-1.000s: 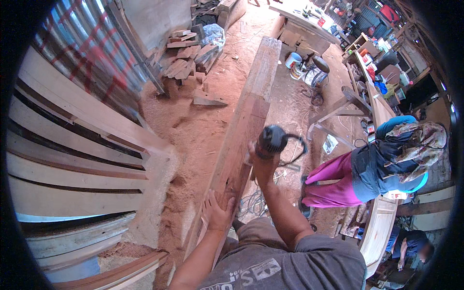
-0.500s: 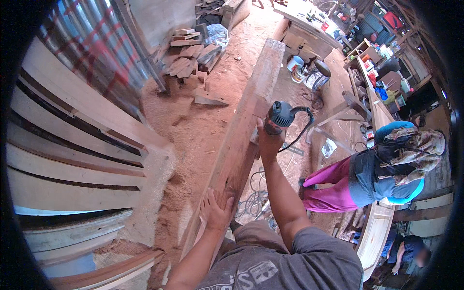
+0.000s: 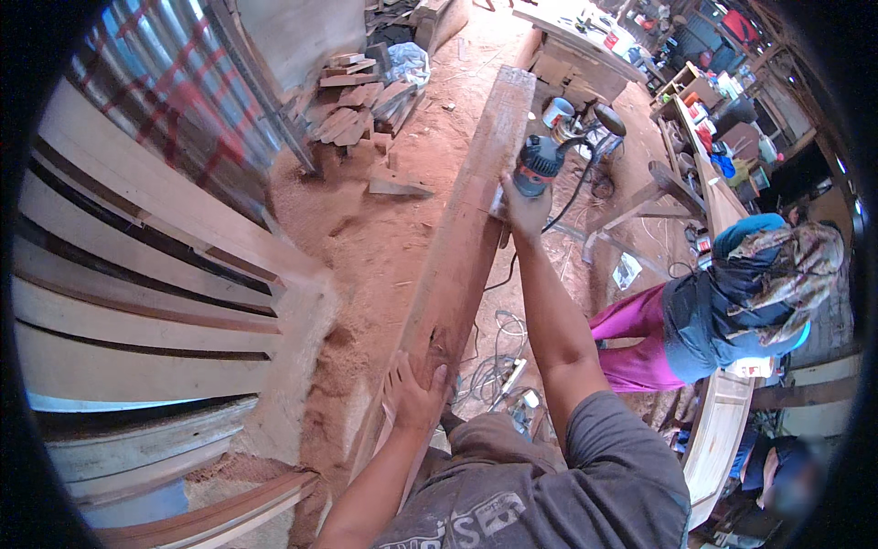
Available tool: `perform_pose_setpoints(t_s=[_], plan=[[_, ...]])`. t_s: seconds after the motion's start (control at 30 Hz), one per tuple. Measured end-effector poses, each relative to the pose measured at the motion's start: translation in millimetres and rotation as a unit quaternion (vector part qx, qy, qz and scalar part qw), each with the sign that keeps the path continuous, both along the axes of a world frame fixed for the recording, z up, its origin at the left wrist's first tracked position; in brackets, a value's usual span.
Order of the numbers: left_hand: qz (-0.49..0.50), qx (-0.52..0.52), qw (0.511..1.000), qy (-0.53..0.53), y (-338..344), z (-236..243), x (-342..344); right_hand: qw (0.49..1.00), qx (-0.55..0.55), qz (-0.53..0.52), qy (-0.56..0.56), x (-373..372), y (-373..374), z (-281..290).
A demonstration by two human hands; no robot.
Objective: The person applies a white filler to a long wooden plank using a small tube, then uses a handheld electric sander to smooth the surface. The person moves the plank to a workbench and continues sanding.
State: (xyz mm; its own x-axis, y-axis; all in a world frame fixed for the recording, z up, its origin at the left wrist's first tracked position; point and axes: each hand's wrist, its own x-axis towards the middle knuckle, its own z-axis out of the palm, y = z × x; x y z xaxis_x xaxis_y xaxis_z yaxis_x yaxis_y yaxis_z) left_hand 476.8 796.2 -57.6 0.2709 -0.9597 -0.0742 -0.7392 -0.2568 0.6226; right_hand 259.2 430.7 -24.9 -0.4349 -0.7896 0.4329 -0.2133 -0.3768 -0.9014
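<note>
A long, thick wooden board stretches away in front of me. My right hand, arm reaching far forward, is closed round the body of a corded trim router with a dark, vented top. The router stands at the board's right edge; its base is mostly hidden by my hand. Its black cord loops off to the right and down. Nearer to me, my left hand lies on the board's near part, fingers spread and holding nothing.
Curved wooden pieces stand stacked at left. Offcuts are heaped farther back. A workbench and paint pails stand beyond the board. Cables coil at its right. A co-worker bends over a wooden panel.
My right hand has carried the router farther away along the board's right edge. My left hand stays on the board. The co-worker at right has shifted slightly.
</note>
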Motion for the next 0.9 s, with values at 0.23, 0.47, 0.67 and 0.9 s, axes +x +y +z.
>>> perform_pose_setpoints(t_s=[0.23,0.47,0.67,0.9], plan=[[0.005,-0.016,1.000,0.001,1.8,-20.4,6.5,0.988,0.142,0.029,-0.051,73.6,195.2,8.6],[-0.008,-0.009,1.000,0.023,1.9,-27.3,7.1,0.987,0.099,-0.040,0.120,77.3,226.5,-22.4],[-0.007,-0.011,1.000,0.019,1.9,-15.0,9.3,0.987,0.028,-0.079,0.137,74.1,169.6,-0.3],[-0.006,-0.023,0.999,0.035,2.3,-18.9,6.3,0.984,0.014,-0.084,0.159,44.0,116.8,-21.3]])
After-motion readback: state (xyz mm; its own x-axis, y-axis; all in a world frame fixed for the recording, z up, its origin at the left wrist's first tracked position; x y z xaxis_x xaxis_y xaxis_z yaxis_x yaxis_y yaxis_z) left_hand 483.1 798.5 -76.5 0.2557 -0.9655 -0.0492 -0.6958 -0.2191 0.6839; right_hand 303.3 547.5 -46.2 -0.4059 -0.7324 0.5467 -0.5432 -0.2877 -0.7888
